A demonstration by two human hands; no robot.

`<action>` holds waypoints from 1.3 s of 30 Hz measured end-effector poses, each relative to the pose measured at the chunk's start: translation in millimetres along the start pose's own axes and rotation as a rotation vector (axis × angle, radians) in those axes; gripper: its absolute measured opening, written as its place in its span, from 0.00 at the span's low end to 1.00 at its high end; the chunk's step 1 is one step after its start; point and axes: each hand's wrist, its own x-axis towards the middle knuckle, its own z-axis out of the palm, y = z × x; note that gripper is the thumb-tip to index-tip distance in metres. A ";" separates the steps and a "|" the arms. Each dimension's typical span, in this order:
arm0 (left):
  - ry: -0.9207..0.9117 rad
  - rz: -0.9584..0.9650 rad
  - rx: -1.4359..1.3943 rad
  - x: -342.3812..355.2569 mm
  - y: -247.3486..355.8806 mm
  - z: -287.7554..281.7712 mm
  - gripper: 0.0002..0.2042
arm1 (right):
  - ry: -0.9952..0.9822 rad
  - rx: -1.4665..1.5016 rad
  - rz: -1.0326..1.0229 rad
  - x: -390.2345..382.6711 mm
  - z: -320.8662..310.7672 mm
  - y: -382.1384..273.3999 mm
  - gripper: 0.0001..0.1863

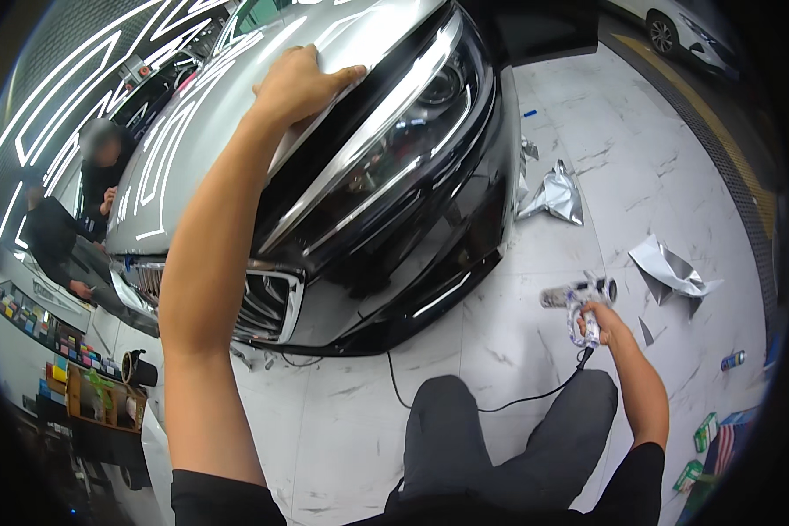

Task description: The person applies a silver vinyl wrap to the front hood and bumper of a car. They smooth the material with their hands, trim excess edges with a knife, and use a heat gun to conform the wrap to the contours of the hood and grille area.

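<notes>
My left hand (298, 83) rests at the front edge of the car's glossy silver hood (193, 140), just above the headlight (412, 140), with its fingers spread. My right hand (603, 324) grips a corded, clear-and-silver heat gun (579, 294) low to the right of the car, barrel horizontal above the white tiled floor (500, 342). A black cord hangs from the handle and loops behind my legs toward the car. The black bumper (412, 254) curves below the headlight, beside the chrome-framed grille (267, 302).
Two people in dark clothes (101, 171) are at the car's left side. Crumpled silver film (666, 267) lies on the right, with green boxes (706, 434) and a can (732, 359). Shelves of small items (57, 342) stand at lower left; a white car (693, 31) is at upper right.
</notes>
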 end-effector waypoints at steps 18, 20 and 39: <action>-0.042 0.269 0.049 -13.5 3.0 -19.8 0.40 | 0.201 0.779 -0.192 153.6 -201.6 128.1 0.10; -0.072 0.251 0.017 -17.2 7.9 -21.9 0.39 | 0.109 0.701 -0.201 147.4 -210.3 131.6 0.13; 0.015 -0.103 -0.127 4.5 44.0 3.1 0.43 | -0.094 0.173 -0.369 -12.6 -70.7 -31.1 0.09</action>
